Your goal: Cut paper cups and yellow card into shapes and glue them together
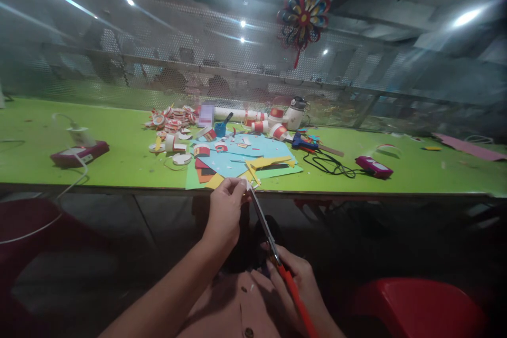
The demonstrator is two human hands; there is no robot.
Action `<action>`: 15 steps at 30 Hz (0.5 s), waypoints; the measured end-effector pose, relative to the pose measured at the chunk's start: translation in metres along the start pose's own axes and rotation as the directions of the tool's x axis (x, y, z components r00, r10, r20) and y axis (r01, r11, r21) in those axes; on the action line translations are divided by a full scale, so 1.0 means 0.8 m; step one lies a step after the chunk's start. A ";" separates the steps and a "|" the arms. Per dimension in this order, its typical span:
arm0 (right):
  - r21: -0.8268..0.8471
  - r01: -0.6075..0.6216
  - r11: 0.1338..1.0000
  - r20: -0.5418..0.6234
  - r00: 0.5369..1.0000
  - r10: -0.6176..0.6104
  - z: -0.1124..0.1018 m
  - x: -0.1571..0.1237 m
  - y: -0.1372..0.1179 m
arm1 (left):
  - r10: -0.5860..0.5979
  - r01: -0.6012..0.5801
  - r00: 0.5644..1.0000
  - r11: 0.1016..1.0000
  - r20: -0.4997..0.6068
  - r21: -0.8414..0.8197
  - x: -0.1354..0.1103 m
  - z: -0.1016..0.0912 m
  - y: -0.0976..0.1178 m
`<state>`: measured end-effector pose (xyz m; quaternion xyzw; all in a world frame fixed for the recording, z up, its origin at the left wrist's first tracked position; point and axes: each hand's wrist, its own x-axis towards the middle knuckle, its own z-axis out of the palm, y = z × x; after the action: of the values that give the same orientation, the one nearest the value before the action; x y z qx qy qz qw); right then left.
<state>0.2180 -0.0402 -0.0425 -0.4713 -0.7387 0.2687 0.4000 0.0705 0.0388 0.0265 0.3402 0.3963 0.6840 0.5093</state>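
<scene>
My left hand (226,210) pinches a small white piece (246,184), probably paper, just off the table's front edge. My right hand (296,280) is wrapped round the red handles of a pair of scissors (264,221). Their long metal blades point up and left, and the tips reach the white piece at my left fingertips. Right behind my hands lie sheets of coloured paper: light blue (225,162), green, orange and yellow. A cut yellow strip (273,162) rests on top of them. Most of the white piece is hidden by my fingers.
A heap of cut paper-cup pieces (174,119) stands behind, left of several red-and-white cups (277,129). A blue glue gun (304,142) with a black cord lies at right. Purple power strips (81,154) flank the papers. A red stool (423,306) is at lower right.
</scene>
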 end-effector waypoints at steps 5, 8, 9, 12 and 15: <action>-0.015 0.041 0.999 -0.045 0.998 -0.041 0.001 0.000 -0.002 | -0.003 0.003 1.000 1.000 -0.005 0.017 -0.001 0.000 0.002; -0.036 0.052 0.998 -0.049 0.997 -0.053 -0.001 0.002 -0.002 | -0.028 0.029 0.999 0.999 -0.017 0.026 -0.002 0.000 0.004; -0.039 0.061 0.997 -0.047 0.997 -0.063 -0.002 0.003 -0.001 | -0.033 0.033 0.999 0.999 -0.019 0.029 -0.002 0.001 0.005; -0.006 0.105 0.994 -0.031 0.994 -0.106 -0.003 0.005 0.003 | -0.017 0.017 1.000 0.999 -0.013 0.039 -0.003 0.002 0.007; 0.034 0.073 0.997 -0.083 0.994 -0.070 0.001 0.005 0.010 | -0.008 0.007 1.000 0.999 0.011 0.052 -0.001 0.003 0.008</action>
<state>0.2199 -0.0332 -0.0476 -0.4477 -0.7330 0.2479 0.4480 0.0702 0.0371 0.0328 0.3555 0.4123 0.6696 0.5052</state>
